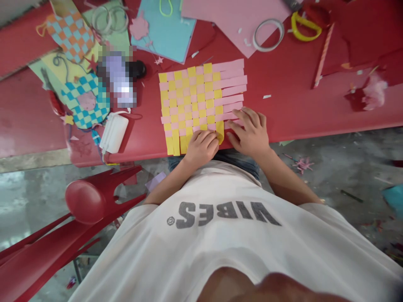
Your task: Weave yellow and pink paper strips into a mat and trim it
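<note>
Showing "VIBES" upside down on a white cotton T-shirt (223, 218), with a yellow-and-pink woven paper mat (195, 100) touching a curled left hand (201, 147), grip hard to tell, and under an open right hand (248, 132).

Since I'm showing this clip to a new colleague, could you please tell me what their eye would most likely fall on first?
The eye would likely go first to the yellow and pink woven paper mat at the centre of the red table, with the left hand and right hand at its near edge. To its left lies a turquoise and yellow checked paper weave. Below, grey VIBES lettering stands out on the white T-shirt.
</note>
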Demonstrator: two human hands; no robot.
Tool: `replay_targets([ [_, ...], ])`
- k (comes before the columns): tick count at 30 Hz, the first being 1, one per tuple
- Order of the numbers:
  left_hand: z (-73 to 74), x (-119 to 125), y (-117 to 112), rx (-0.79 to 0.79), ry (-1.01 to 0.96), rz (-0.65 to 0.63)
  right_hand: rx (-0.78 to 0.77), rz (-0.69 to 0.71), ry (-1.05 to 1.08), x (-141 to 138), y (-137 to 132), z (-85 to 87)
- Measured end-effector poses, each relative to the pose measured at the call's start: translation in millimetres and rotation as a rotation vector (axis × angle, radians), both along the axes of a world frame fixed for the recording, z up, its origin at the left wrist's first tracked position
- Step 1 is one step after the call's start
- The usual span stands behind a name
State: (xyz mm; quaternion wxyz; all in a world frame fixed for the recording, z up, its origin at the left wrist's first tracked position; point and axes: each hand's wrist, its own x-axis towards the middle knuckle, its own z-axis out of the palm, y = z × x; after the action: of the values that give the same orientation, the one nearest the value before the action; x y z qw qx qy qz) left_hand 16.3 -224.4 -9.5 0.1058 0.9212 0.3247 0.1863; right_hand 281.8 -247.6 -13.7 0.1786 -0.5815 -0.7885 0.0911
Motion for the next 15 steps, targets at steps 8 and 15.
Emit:
replay_targets([
  [8, 0.3, -1, 0, 0.071, 0.010, -0.033, 0.040, 0.033, -0.015, 2, -2, -5.3],
  [15, 4.4, 0, -3, -0.009, 0.038, -0.022, 0.021, 0.094, -0.038, 8, -6, -10.7],
])
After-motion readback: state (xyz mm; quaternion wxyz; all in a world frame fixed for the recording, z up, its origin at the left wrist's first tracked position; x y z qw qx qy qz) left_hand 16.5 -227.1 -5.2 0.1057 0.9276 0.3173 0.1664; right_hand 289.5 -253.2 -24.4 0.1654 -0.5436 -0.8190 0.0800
